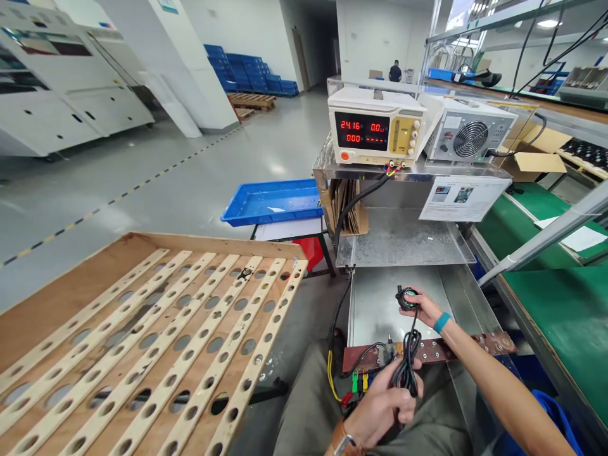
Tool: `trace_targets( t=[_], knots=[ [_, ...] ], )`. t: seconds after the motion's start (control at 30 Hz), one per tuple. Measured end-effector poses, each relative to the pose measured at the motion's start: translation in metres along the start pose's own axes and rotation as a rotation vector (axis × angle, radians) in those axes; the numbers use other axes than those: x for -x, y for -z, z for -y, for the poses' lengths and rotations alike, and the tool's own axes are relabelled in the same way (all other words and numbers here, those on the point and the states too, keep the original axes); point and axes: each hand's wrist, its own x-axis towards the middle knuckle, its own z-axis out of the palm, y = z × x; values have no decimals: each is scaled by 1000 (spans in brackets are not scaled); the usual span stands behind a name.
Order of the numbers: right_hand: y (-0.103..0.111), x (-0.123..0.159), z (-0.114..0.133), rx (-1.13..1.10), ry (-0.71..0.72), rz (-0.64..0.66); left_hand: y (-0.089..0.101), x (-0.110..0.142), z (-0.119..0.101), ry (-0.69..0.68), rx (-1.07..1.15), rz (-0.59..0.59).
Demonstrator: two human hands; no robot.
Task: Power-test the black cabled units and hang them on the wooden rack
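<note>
Factory floor, grey polished concrete, white machine cabinets (57,82) along the far left wall, stacked blue plastic crates (251,76) at the back. Steel worktop (380,304) directly ahead of the seated person, with a shiny sheet-metal shelf (403,244) above its far edge.

On top of the shelf: cream bench power supply (375,126) with red digits lit, and just beside it on the right a grey fan-fronted metal unit (468,136). Blue shallow plastic tray (273,201) sits off the worktop's far left corner. Plywood rack with rows of round holes (142,342) fills the lower left, well apart from the hands.

Right hand (425,307): fingers curled, pinching a small round black part (406,297) between thumb and fingertips, held above the middle of the worktop. Teal wristband on that wrist.

Left hand (380,405): closed in a loose fist around a bundled black cable (408,364), near the worktop's near edge, above the lap. The cable runs up from this bundle to the round part in the right hand.

Brown metal strip with holes (456,348) lies across the near edge, between the two hands. Small connector block with red, green and yellow clips (361,380) sits just beside the left hand; black and yellow leads run from it toward the shelf.
</note>
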Motion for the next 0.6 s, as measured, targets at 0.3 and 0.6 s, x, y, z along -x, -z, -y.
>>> trace_targets(
  t=[0.3,0.6],
  knots=[
    [31,-56,-27,154,-118,125,39,-68,-65,-244,-401,-304],
    [46,-69,-45,228,-121,-2,73,-116,-33,-228,-462,-469]
  ],
)
